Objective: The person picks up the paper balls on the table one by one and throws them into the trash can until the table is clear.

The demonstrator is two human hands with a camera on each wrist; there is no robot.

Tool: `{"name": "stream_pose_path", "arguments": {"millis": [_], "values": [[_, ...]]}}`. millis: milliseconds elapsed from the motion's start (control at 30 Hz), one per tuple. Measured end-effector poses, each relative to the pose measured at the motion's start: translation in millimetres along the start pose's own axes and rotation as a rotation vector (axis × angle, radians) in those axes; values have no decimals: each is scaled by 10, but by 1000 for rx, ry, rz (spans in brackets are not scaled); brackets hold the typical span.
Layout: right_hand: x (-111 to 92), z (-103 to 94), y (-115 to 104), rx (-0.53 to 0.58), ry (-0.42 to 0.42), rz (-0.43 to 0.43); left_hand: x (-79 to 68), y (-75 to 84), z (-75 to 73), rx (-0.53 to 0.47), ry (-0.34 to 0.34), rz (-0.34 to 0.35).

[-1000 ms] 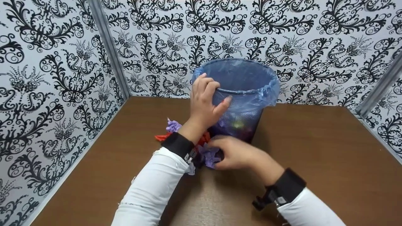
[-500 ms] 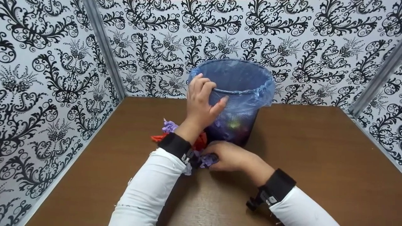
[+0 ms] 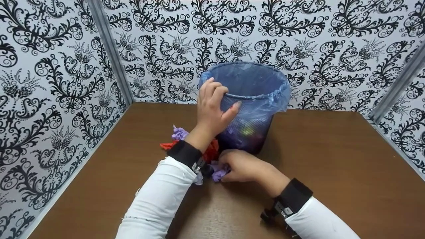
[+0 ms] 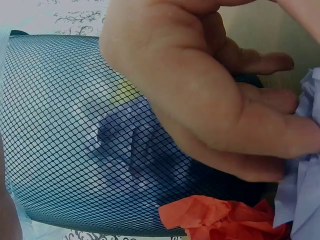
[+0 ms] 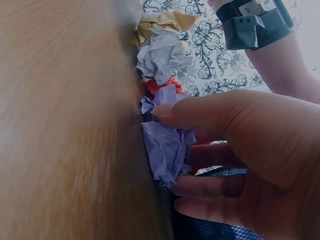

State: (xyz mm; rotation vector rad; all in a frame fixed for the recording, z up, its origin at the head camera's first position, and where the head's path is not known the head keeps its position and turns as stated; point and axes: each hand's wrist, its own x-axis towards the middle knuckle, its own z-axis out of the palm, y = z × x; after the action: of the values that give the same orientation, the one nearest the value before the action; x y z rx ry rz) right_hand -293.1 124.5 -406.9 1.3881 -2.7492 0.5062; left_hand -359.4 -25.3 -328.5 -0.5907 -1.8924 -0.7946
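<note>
My left hand (image 3: 212, 108) grips the near left rim of a mesh wastebasket (image 3: 247, 124) lined with a blue plastic bag (image 3: 265, 106). Its fingers reach over the rim, and its thumb lies against the outside. Low in front of the basket, my right hand (image 3: 245, 166) holds a crumpled purple paper (image 3: 219, 172) between thumb and fingers, down at the table. The right wrist view shows the thumb on this purple paper (image 5: 165, 145) and the fingertips at its other side. Through the mesh, purple and yellow shapes show in the basket's lower part.
Red crumpled paper (image 3: 211, 151) and another purple one (image 3: 180, 133) lie left of the basket, partly behind my left forearm. White (image 5: 162, 55) and tan (image 5: 167, 22) crumpled papers also lie on the brown table (image 3: 318, 186). Patterned walls (image 3: 166, 59) stand behind and at the sides.
My right hand has shifted slightly and its fingers have come round the purple paper, which has turned a little. The left hand keeps its place on the rim. The head view has shifted slightly.
</note>
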Motion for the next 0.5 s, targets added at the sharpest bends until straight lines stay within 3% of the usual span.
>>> {"name": "stream_pose_path", "arguments": {"millis": [300, 500], "values": [[-17, -6, 2, 75, -42, 27, 2, -12, 18, -6, 5, 8], [-15, -4, 1, 43, -74, 11, 4, -19, 26, -5, 14, 17]]}}
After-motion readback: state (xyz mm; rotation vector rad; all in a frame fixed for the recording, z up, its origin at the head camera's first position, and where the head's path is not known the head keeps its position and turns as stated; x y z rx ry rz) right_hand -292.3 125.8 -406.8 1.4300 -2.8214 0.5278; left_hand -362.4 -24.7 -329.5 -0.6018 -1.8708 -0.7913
